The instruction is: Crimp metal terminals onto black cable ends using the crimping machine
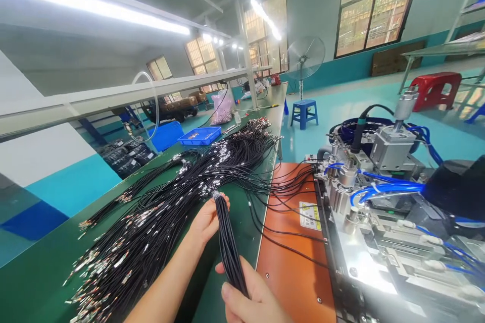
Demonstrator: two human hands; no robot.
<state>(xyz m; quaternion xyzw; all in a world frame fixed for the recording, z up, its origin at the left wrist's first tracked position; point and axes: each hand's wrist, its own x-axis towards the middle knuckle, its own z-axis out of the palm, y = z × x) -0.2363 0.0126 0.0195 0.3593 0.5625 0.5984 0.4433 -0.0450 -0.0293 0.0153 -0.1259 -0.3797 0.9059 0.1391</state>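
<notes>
A bundle of black cables [229,242] runs between my two hands above the green table. My right hand [246,290] is wrapped round its lower part, close to me. Near the bundle's far end, where light-coloured tips show, my left hand [208,217] has its fingers curled behind the cables; its grip is partly hidden. Just left of my left forearm lies a large pile of black cables [162,212], many with stripped, coloured or silvery ends. Farther back, more cables [246,146] are heaped on the table.
To the right, a metal machine [352,202] with blue air hoses stands beside an orange plate [291,267], with loose cables across it. A blue tray [200,136] and a pink bag [222,107] sit farther back. A blue stool [304,113] and a fan [303,58] stand beyond.
</notes>
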